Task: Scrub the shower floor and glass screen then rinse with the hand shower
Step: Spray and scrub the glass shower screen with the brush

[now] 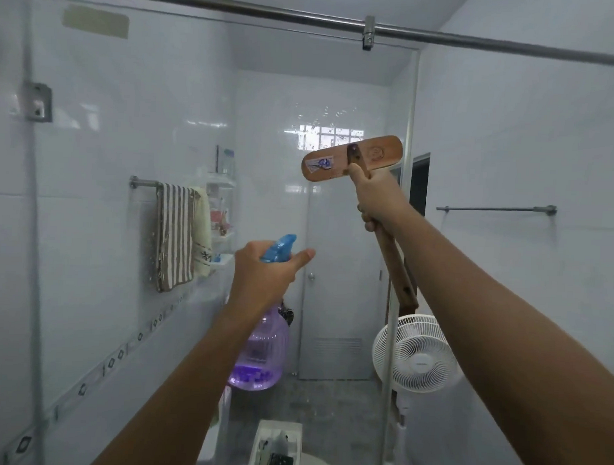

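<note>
The glass screen (128, 128) fills the view in front of me, with water drops on it high at the centre. My right hand (376, 196) grips the wooden handle of a scrub brush (353, 158), whose flat wooden back faces me and lies against the glass. My left hand (262, 276) grips the neck of a spray bottle (259, 352) with a blue trigger head and a purple see-through body holding a little liquid. The nozzle points at the glass. The shower floor and hand shower are out of view.
A steel rail (237, 7) runs along the top of the glass. Beyond it are a towel bar with striped towels (175, 234), a white door (335, 285), a white pedestal fan (416, 354) and a toilet cistern (277, 447). A second bar (498, 208) is on the right wall.
</note>
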